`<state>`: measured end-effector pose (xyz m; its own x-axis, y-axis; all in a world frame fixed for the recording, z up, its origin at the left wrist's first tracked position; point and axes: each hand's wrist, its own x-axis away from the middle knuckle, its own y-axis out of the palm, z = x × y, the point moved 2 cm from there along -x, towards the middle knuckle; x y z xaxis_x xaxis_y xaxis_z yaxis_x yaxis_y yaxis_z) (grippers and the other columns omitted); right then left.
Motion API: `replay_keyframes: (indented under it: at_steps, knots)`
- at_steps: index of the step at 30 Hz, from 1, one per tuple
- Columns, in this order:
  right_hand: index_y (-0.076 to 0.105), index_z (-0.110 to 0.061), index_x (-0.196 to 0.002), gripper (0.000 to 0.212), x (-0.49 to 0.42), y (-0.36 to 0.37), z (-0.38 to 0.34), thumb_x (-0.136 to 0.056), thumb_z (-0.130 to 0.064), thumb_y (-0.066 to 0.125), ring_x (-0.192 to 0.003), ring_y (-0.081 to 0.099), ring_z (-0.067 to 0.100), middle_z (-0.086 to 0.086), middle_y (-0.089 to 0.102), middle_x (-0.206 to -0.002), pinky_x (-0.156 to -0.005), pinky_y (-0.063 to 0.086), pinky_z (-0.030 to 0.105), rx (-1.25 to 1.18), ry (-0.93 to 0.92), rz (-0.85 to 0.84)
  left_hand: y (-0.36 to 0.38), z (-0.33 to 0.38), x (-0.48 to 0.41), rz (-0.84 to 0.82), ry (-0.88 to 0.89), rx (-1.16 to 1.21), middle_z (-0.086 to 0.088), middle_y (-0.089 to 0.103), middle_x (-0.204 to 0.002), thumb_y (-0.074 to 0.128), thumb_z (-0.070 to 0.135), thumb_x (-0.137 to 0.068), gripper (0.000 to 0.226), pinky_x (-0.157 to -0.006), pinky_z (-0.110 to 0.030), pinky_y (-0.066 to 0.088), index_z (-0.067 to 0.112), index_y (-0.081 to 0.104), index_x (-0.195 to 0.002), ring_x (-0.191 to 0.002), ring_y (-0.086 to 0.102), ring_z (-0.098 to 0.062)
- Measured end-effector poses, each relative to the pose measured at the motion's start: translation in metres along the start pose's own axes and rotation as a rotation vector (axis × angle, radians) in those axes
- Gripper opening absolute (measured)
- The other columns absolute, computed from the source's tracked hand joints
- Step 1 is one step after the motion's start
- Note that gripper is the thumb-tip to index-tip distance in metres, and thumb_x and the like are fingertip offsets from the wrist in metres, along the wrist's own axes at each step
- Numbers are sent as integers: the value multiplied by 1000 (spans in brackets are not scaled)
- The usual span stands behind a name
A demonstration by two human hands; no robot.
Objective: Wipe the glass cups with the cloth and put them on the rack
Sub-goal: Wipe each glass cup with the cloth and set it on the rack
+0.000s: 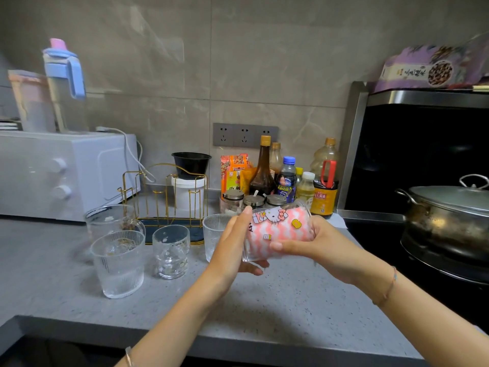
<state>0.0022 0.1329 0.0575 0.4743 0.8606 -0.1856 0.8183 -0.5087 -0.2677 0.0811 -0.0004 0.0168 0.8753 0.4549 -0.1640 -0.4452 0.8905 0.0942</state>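
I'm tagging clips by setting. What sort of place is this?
Most likely a home kitchen: a microwave on the counter, sauce bottles behind, a lidded pot on the stove.

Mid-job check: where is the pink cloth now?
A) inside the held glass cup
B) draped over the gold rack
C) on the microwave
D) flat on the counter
A: the pink cloth shows through the wall of the glass cup held between the left hand and right hand.

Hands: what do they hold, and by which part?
A glass cup with the cloth inside: left hand at its lower-left end, right hand round its side.
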Motion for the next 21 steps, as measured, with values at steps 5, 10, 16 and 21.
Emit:
replay_keyframes:
  at_steps: [5, 10, 16, 21]
  knots:
    - [69, -17, -98, 20, 1, -1, -9, -78, -18, 71, -87, 72, 17, 6, 75, -96, -73, 57, 23, -233, 71, -72, -1, 0, 5, -1, 351, -153, 12, 70, -87, 52, 62, -88, 38, -45, -22, 49, 28, 49, -103, -71, 69, -11]
    - [65, -13, -109, 36, -3, -10, -10, -78, -30, 59, -96, 70, 25, 11, 73, -106, -86, 55, 34, -213, 183, -84, -5, -1, 6, -132, 308, -173, 14, 66, -100, 58, 57, -78, 37, -56, -26, 55, 37, 49, -108, -89, 70, -10]
    - [62, -7, -108, 36, -5, -17, -12, -74, -19, 68, -96, 69, 25, 13, 72, -105, -85, 57, 34, -33, 239, -165, -15, 7, 0, -411, -156, -113, 4, 72, -115, 39, 81, -69, 71, -79, -40, 59, 37, 52, -123, -105, 69, -19]
    - [66, -10, -92, 17, -6, -9, -10, -76, -4, 71, -81, 72, 15, 2, 75, -86, -68, 59, 26, 89, 212, -206, -7, -3, 3, -450, -373, 44, -8, 73, -110, 45, 63, -82, 56, -85, -34, 56, 21, 73, -108, -96, 71, -21]
